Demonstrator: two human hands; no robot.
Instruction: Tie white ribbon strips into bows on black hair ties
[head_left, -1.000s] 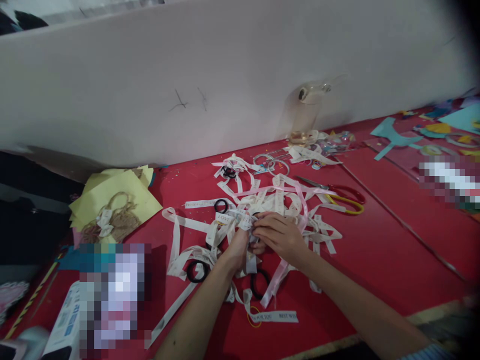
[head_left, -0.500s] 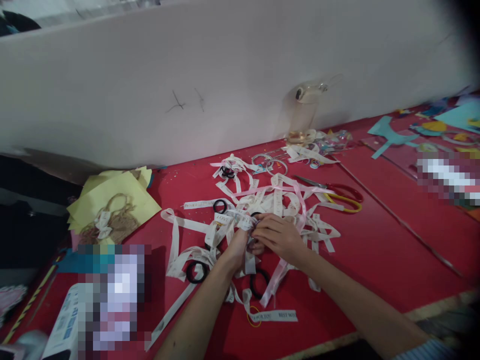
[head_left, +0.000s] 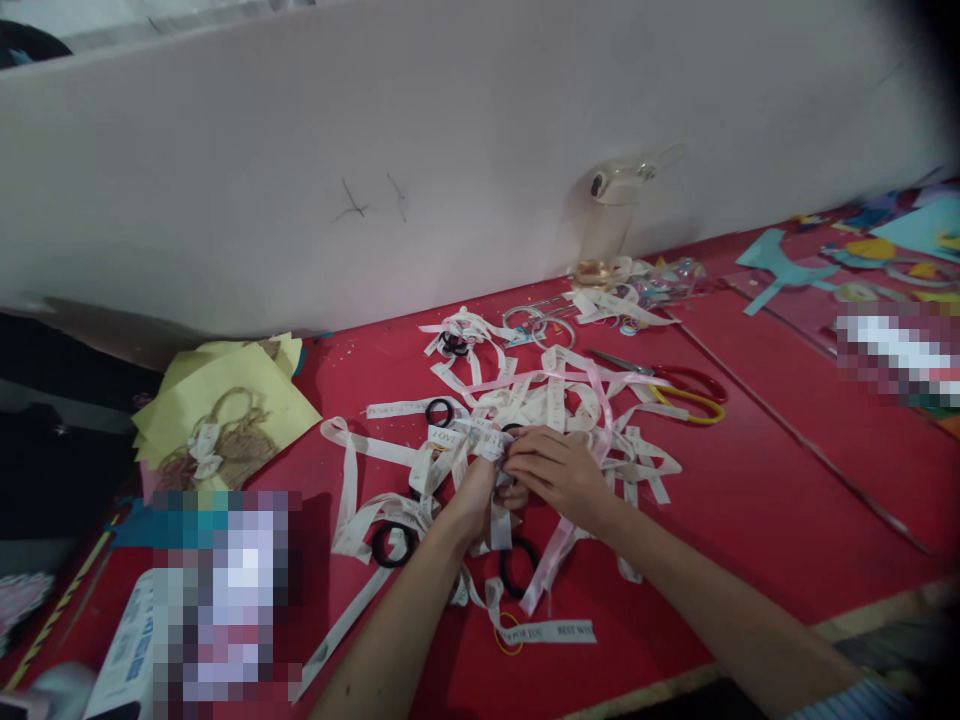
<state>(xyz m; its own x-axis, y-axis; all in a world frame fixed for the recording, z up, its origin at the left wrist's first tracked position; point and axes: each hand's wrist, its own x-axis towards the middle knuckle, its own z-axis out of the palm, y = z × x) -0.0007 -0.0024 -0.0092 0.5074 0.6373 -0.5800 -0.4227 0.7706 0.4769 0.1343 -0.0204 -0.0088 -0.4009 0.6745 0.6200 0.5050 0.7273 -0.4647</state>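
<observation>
The table [head_left: 750, 500] is red; on it lie white ribbons [head_left: 390, 455] printed with dark lettering, a pale pink ribbon [head_left: 551, 560], black rings [head_left: 391, 545], scissors [head_left: 686, 395] with red and yellow handles, and yellow paper [head_left: 225, 400]; turquoise paper cutouts [head_left: 772, 265] lie beyond the scissors.

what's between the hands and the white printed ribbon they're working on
Nothing visible. The left hand and right hand meet directly on the white printed ribbon strip in the middle of the ribbon pile on the red table. The red and yellow handled scissors lie apart, off to the right.
</observation>
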